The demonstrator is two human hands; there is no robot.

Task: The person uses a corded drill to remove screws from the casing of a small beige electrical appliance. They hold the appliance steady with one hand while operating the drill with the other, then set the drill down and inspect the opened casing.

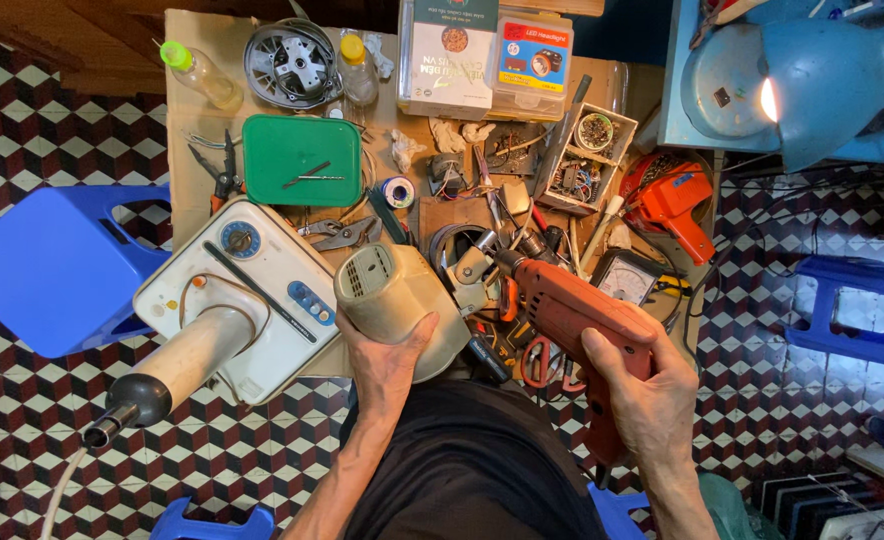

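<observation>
Both hands are busy at the near edge of the cluttered cardboard-topped workbench (187,60): left hand (387,360) wrapped around the underside of a beige rounded plastic motor housing (394,295), right hand (637,385) clamped on the grip of an orange electric drill (572,310). Drill's chuck points up-left toward the metal parts just beside the housing. Off to the left sits a white fan base with a cream pole (237,300), near a green plastic lid (302,160).
</observation>
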